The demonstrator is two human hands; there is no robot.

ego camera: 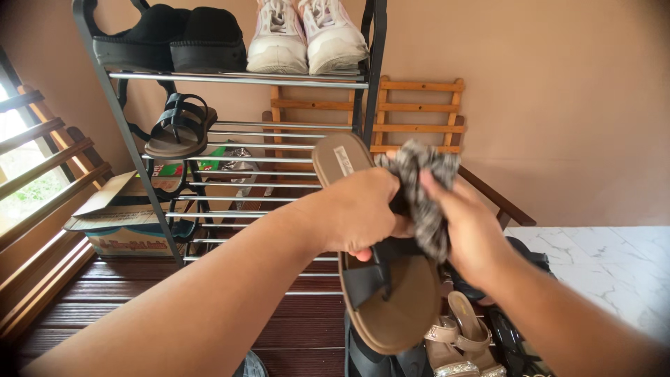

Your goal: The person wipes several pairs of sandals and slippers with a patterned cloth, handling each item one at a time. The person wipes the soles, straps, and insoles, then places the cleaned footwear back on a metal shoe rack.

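My left hand [357, 213] grips a flat brown sandal [401, 304] with a black strap around its middle, sole side facing me, toe end pointing down. My right hand [469, 230] holds a grey-and-white patterned cloth [421, 188] pressed against the sandal's upper half. Both hands are raised in front of a metal shoe rack [237, 78].
The rack's top shelf carries black shoes [171, 38] and white sneakers [307, 35]; a black sandal [180, 129] lies one shelf down. A cardboard box [122, 216] sits at the left. Several sandals [464, 338] lie on the floor below. A folded wooden frame [419, 115] leans on the wall.
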